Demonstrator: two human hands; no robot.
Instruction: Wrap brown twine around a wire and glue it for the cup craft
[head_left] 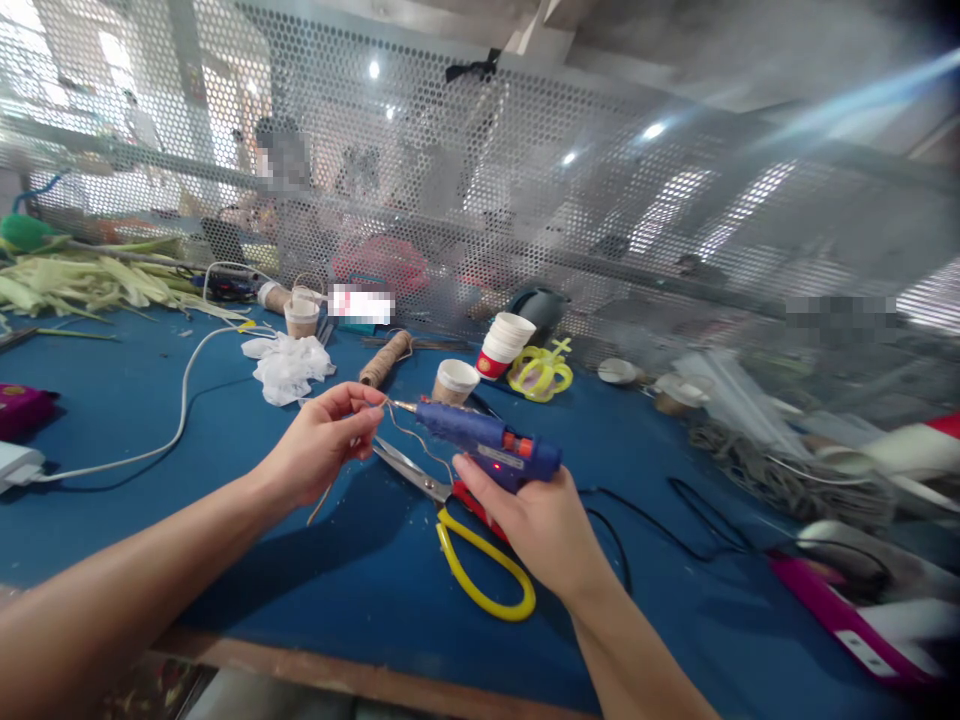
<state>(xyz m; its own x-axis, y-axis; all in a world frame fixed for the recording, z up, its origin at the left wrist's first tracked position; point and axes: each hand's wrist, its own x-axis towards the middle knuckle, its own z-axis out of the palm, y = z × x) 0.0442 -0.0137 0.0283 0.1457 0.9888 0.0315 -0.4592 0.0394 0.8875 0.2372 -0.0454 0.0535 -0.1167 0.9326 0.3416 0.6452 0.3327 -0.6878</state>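
Note:
My right hand [544,525] grips a blue hot glue gun [472,435] with a red trigger and a lit red light. Its metal nozzle points left and meets the fingertips of my left hand [330,440]. Those fingers are pinched on a thin strand of twine [409,432], which trails down both sides of the hand. Scissors [484,585] with one yellow and one red handle lie under the glue gun, partly hidden by it and my right hand. A roll of brown twine [386,358] rests just beyond my left hand.
Paper cups [504,345] and a yellow pumpkin-shaped ornament [541,372] stand at the back. Crumpled white plastic [289,368] and a white cable [184,400] lie left. Pale husks [82,285] pile far left. A magenta power strip [840,610] sits right, before a perforated metal screen [420,170].

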